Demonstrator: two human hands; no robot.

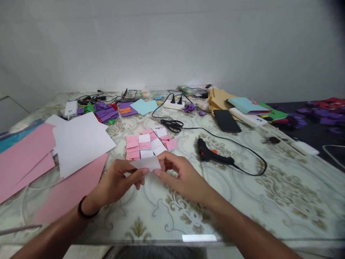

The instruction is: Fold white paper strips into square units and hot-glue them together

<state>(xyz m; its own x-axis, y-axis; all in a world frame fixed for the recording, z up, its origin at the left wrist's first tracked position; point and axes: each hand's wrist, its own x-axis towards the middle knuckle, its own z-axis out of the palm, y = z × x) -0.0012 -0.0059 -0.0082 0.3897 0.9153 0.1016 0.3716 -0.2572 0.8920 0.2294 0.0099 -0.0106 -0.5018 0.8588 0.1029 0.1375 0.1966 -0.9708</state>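
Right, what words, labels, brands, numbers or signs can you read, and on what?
None can be read.
Held white paper: no writing visible.
Long white device at right: mark too small.
White box at left: mark too small.
Plastic packet at the back: too blurred.

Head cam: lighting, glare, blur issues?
Head view: light flat on the wall; head view, top right corner: dark; head view, far right: purple pieces smeared; head view, table, near edge: bright white strip, possibly glare; head view, centre: left hand and right hand fairly clear, white paper between them showing little detail.
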